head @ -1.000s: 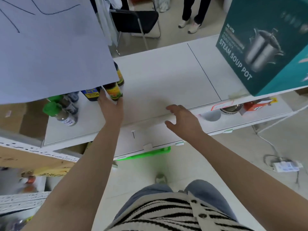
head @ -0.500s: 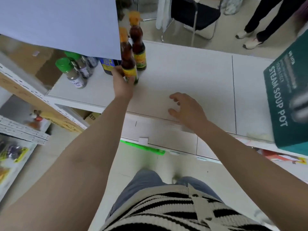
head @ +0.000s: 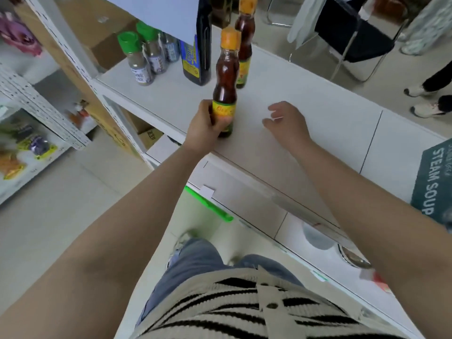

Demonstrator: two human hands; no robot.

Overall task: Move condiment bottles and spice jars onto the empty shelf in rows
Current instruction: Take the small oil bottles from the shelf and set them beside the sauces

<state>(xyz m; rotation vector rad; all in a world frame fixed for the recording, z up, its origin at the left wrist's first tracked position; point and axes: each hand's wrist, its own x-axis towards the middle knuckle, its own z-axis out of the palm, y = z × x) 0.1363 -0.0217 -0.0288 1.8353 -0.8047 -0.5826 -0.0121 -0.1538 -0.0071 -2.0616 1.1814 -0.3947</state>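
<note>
My left hand (head: pixel 204 124) grips the lower part of a brown sauce bottle (head: pixel 225 79) with an orange cap and a yellow label. The bottle stands upright near the front edge of the white shelf (head: pixel 305 113). A second, matching bottle (head: pixel 244 40) stands behind it. A tall dark bottle (head: pixel 199 57) with a blue and yellow label stands to their left. Further left are several spice jars (head: pixel 139 59) with green caps. My right hand (head: pixel 286 123) hovers over the shelf with fingers spread, holding nothing.
A teal steam soup pot box (head: pixel 435 182) sits on the shelf at the right edge. A white sheet (head: pixel 159 13) hangs over the back left. Below is a lower shelf (head: pixel 305 243) with a metal pot. A black chair (head: pixel 352 33) and a person's feet are beyond the shelf.
My left hand has drawn the orange-capped bottle forward, away from its twin and toward the shelf's front edge. The view has swung left. My right hand stays over the shelf.
</note>
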